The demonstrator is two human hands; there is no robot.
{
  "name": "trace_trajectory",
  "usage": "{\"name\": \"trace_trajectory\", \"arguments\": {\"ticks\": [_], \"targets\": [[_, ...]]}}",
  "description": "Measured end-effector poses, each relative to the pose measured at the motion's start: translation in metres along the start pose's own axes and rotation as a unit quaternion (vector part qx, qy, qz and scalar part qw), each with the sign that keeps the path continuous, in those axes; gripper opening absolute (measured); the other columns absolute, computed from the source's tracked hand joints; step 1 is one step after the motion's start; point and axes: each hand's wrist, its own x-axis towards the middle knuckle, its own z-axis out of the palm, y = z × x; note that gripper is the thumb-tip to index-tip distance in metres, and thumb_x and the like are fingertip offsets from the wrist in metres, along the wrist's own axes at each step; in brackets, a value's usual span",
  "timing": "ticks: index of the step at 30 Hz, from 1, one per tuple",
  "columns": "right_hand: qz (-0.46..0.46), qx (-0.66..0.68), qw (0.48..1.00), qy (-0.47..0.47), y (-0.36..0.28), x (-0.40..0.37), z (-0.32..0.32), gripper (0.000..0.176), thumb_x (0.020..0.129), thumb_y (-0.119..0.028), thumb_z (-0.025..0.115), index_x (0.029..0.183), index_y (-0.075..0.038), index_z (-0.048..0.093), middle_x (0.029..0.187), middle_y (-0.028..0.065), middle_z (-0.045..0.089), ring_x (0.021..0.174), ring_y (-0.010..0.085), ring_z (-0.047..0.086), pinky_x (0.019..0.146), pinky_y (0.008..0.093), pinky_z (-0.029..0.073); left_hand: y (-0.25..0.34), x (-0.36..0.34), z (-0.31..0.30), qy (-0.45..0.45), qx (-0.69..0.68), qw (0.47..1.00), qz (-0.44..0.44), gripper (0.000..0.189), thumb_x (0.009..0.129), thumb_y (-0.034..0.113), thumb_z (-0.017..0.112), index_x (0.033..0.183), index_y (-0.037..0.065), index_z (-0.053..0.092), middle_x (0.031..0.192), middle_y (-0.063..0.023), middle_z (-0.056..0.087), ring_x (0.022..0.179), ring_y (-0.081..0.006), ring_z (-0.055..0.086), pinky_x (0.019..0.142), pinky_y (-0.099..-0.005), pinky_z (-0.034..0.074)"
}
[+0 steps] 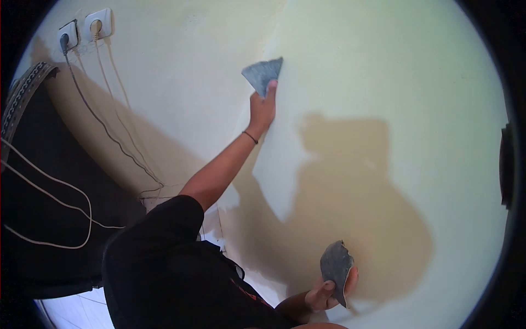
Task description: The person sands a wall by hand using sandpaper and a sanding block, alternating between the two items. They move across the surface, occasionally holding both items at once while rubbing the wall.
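My left hand reaches up to the corner of the pale wall, gripping a roughly triangular grey piece of sandpaper. The thumb lies over the sheet, which is at or close to the wall surface; exact contact is hard to tell. Lower down, my right hand pinches a second, darker piece of sandpaper between thumb and fingers. This one is curled, with a ragged top edge and a light backing showing along its right side. Some of the right hand's fingers are hidden behind it.
Two wall sockets with plugs sit at upper left, their cords hanging down the wall. A black covered object with a patterned band and pale cables stands at left. A dark object is at the right edge.
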Motion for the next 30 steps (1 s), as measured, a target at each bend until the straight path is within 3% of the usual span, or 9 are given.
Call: {"name": "trace_trajectory", "arguments": {"ticks": [2, 7, 12, 13, 15, 17, 19, 24, 30], "targets": [[-0.017, -0.007, 1.0, -0.006, 0.002, -0.002, -0.004, 0.06, 0.088, -0.026, 0.054, 0.132, 0.008, 0.029, 0.125, 0.0255, 0.043, 0.113, 0.0368, 0.046, 0.095, 0.0469, 0.037, -0.014, 0.022, -0.003, -0.015, 0.059, 0.996, -0.065, 0.049, 0.092, 0.039, 0.051, 0.072, -0.005, 0.057, 0.059, -0.0047, 0.055, 0.059, -0.0096, 0.046, 0.055, -0.031, 0.041], [0.044, 0.0, 0.999, -0.02, -0.004, -0.003, -0.007, 0.061, 0.088, -0.026, 0.054, 0.131, 0.008, 0.029, 0.124, 0.0249, 0.044, 0.112, 0.0354, 0.047, 0.094, 0.0464, 0.038, -0.01, 0.033, 0.002, -0.001, 0.038, 0.999, -0.037, 0.052, 0.091, 0.04, 0.052, 0.068, -0.006, 0.056, 0.056, -0.006, 0.054, 0.055, -0.0103, 0.045, 0.053, -0.0317, 0.039], [0.076, 0.017, 0.997, -0.003, -0.013, 0.016, 0.006, 0.062, 0.088, -0.027, 0.055, 0.131, 0.01, 0.03, 0.124, 0.0234, 0.043, 0.113, 0.0323, 0.046, 0.095, 0.0442, 0.038, -0.018, 0.018, -0.001, -0.004, 0.149, 0.989, -0.023, 0.049, 0.092, 0.038, 0.049, 0.104, -0.009, 0.053, 0.078, -0.0187, 0.063, 0.069, -0.0255, 0.058, 0.069, -0.0365, 0.045], [0.068, 0.016, 0.997, -0.01, -0.012, 0.02, 0.007, 0.062, 0.088, -0.028, 0.056, 0.13, 0.01, 0.031, 0.125, 0.0231, 0.043, 0.114, 0.0316, 0.046, 0.095, 0.0436, 0.038, -0.012, 0.001, -0.001, -0.043, 0.1, 0.993, -0.048, 0.054, 0.094, 0.036, 0.046, 0.126, -0.007, 0.039, 0.095, -0.0253, 0.061, 0.085, -0.0345, 0.061, 0.078, -0.0382, 0.045], [0.074, 0.001, 0.997, -0.003, -0.013, 0.021, 0.009, 0.062, 0.088, -0.029, 0.056, 0.13, 0.01, 0.032, 0.125, 0.0231, 0.043, 0.114, 0.0316, 0.046, 0.096, 0.0432, 0.038, 0.024, -0.044, -0.008, -0.098, 0.08, 0.99, -0.056, 0.058, 0.095, 0.032, 0.043, 0.141, 0.005, 0.021, 0.119, -0.0271, 0.052, 0.107, -0.0381, 0.054, 0.09, -0.0371, 0.042], [0.086, -0.018, 0.996, 0.004, -0.017, 0.025, 0.009, 0.063, 0.088, -0.03, 0.056, 0.13, 0.01, 0.032, 0.125, 0.023, 0.043, 0.114, 0.0316, 0.046, 0.096, 0.0428, 0.038, 0.04, -0.095, -0.012, -0.113, 0.072, 0.991, 0.01, 0.052, 0.094, 0.02, 0.046, 0.141, 0.01, 0.026, 0.145, -0.0211, 0.023, 0.135, -0.0345, 0.021, 0.107, -0.0354, 0.025], [0.123, 0.007, 0.992, -0.002, -0.021, 0.031, 0.012, 0.062, 0.089, -0.032, 0.055, 0.129, 0.01, 0.034, 0.125, 0.0225, 0.044, 0.113, 0.0315, 0.046, 0.096, 0.0424, 0.038, 0.045, -0.154, -0.022, -0.161, 0.116, 0.977, 0.073, 0.053, 0.089, 0.015, 0.052, 0.139, 0.011, 0.033, 0.147, -0.0215, 0.016, 0.137, -0.035, 0.014, 0.11, -0.039, 0.017], [0.13, -0.011, 0.991, 0.003, -0.03, 0.038, 0.009, 0.064, 0.089, -0.034, 0.055, 0.129, 0.01, 0.033, 0.123, 0.0228, 0.045, 0.112, 0.0316, 0.048, 0.095, 0.0416, 0.038, 0.07, -0.244, -0.047, -0.261, 0.111, 0.951, 0.122, 0.055, 0.085, -0.001, 0.048, 0.137, 0.008, 0.034, 0.148, -0.0229, 0.008, 0.137, -0.0416, 0.008, 0.11, -0.0446, 0.014], [0.11, 0.012, 0.994, -0.005, -0.026, 0.034, 0.009, 0.062, 0.089, -0.033, 0.055, 0.129, 0.01, 0.034, 0.122, 0.0247, 0.047, 0.112, 0.0323, 0.049, 0.095, 0.0423, 0.039, 0.057, -0.228, -0.05, -0.253, 0.072, 0.954, 0.144, 0.049, 0.091, 0.016, 0.049, 0.137, 0.007, 0.036, 0.148, -0.0232, 0.009, 0.136, -0.0418, 0.009, 0.109, -0.0483, 0.011]]}}
